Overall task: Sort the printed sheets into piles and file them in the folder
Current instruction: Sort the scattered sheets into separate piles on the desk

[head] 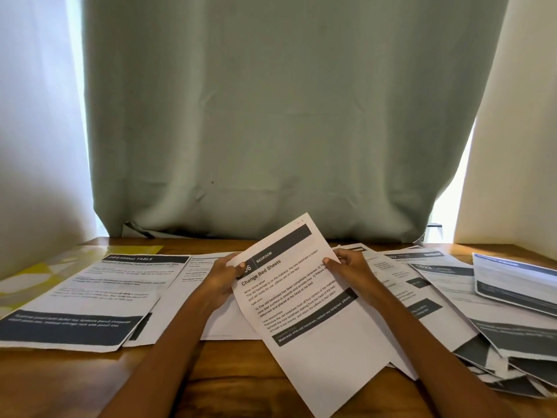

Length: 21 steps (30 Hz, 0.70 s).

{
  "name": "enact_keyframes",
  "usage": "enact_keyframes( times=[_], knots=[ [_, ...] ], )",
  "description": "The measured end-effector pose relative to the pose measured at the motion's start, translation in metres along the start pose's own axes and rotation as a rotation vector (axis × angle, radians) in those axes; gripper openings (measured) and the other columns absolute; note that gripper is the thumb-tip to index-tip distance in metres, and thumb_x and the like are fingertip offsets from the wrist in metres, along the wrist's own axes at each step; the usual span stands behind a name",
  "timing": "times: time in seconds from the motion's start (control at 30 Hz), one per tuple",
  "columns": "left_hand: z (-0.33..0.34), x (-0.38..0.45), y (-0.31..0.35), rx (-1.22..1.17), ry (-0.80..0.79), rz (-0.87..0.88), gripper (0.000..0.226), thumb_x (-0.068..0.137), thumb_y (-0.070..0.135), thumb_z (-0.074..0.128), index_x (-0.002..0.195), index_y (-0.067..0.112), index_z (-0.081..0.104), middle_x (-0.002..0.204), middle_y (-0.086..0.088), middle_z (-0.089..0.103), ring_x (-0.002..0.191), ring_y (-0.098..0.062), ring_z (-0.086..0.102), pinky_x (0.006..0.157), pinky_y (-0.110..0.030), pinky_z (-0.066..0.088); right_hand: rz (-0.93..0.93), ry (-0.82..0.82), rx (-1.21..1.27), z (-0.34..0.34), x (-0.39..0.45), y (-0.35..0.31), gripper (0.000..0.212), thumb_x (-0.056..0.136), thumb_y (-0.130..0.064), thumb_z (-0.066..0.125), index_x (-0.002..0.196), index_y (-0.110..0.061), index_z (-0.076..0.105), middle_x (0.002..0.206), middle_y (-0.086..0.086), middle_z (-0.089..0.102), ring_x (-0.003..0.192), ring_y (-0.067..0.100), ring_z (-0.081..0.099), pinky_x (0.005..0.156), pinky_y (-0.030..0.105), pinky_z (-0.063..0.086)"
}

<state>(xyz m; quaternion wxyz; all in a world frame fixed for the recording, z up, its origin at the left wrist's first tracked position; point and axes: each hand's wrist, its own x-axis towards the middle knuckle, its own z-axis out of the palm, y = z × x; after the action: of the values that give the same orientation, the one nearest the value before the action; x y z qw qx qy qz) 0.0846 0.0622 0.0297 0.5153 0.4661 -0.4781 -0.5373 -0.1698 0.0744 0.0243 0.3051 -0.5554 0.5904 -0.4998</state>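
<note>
From the head view, looking down over the arms, a person holds one printed sheet up in the middle of the frame, tilted so that its top corner points to the upper right. The sheet has a dark band reading "BEDROOM" and the title "Change Bed Sheets". The left hand grips the left edge of this sheet, fingers curled behind it and the thumb on the front near the number. The right hand pinches the right edge, the thumb pressed on the printed side, so each grip is closed on the paper. Below the hands, the lower part of the sheet hangs over the wooden counter. At the left of the frame lies a pile of sheets, the top one headed "DRESSING TABLE", with a dark band at its bottom. More white sheets lie just beside it, partly under the left hand. At the right of the frame a loose heap of printed sheets is spread out, overlapping each other at different angles. In the far left, touching the pile, I see a yellow and white patterned thing; whether this is the folder I cannot tell. Behind the counter hangs a grey-green curtain, with bright light at both sides.
</note>
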Motion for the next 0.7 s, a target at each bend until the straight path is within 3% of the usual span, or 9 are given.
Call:
enact_keyframes(
  times=[0.2, 0.33, 0.43, 0.53, 0.6, 0.7],
  knots=[
    [0.000, 0.001, -0.001, 0.007, 0.020, 0.002, 0.020, 0.095, 0.009, 0.049, 0.114, 0.015, 0.051, 0.098, -0.011, 0.063, 0.084, -0.025, 0.063, 0.069, -0.038, 0.053, 0.001, 0.052, -0.032, 0.003, 0.000, 0.000, 0.019, 0.089, -0.021, 0.063, 0.106, -0.015, 0.062, 0.103, 0.003, 0.069, 0.087, 0.021, 0.069, 0.077, 0.037, 0.058],
    [0.000, -0.003, -0.003, 0.028, -0.121, 0.021, 0.025, 0.091, 0.006, 0.055, 0.117, 0.006, 0.055, 0.103, -0.011, 0.069, 0.088, -0.025, 0.069, 0.070, -0.040, 0.057, -0.029, 0.265, 0.038, -0.007, 0.003, -0.001, 0.010, 0.090, -0.017, 0.060, 0.098, -0.010, 0.060, 0.104, 0.009, 0.067, 0.089, 0.024, 0.066, 0.077, 0.037, 0.057],
    [0.005, -0.005, -0.006, 0.101, -0.185, 0.019, 0.027, 0.087, 0.004, 0.061, 0.113, 0.009, 0.058, 0.107, -0.009, 0.069, 0.086, -0.022, 0.071, 0.069, -0.037, 0.058, 0.023, 0.274, 0.034, -0.011, 0.003, -0.003, 0.021, 0.090, -0.018, 0.060, 0.109, -0.009, 0.058, 0.110, 0.009, 0.066, 0.088, 0.022, 0.065, 0.076, 0.040, 0.057],
    [0.008, -0.004, -0.005, 0.080, -0.099, 0.060, 0.026, 0.086, 0.001, 0.060, 0.111, 0.008, 0.056, 0.112, -0.009, 0.066, 0.085, -0.021, 0.068, 0.063, -0.029, 0.058, 0.150, 0.087, 0.018, -0.012, -0.001, -0.009, 0.036, 0.088, -0.018, 0.065, 0.120, -0.015, 0.050, 0.113, 0.005, 0.059, 0.083, 0.016, 0.060, 0.063, 0.028, 0.050],
    [0.008, -0.004, -0.005, 0.105, -0.035, 0.090, 0.021, 0.088, 0.003, 0.060, 0.108, 0.009, 0.055, 0.112, -0.009, 0.064, 0.087, -0.021, 0.065, 0.062, -0.027, 0.055, 0.220, -0.002, -0.102, -0.014, -0.002, -0.010, 0.047, 0.084, -0.013, 0.069, 0.126, -0.018, 0.048, 0.117, 0.008, 0.054, 0.094, 0.022, 0.057, 0.075, 0.030, 0.049],
    [0.009, -0.003, -0.017, 0.527, 0.097, 0.277, 0.022, 0.090, 0.015, 0.061, 0.111, 0.009, 0.057, 0.118, -0.011, 0.063, 0.098, -0.022, 0.062, 0.075, -0.026, 0.052, 0.196, 0.125, -0.110, -0.024, 0.003, -0.009, 0.046, 0.078, 0.007, 0.065, 0.118, -0.014, 0.056, 0.112, 0.012, 0.056, 0.097, 0.026, 0.055, 0.080, 0.032, 0.048]
  ],
)
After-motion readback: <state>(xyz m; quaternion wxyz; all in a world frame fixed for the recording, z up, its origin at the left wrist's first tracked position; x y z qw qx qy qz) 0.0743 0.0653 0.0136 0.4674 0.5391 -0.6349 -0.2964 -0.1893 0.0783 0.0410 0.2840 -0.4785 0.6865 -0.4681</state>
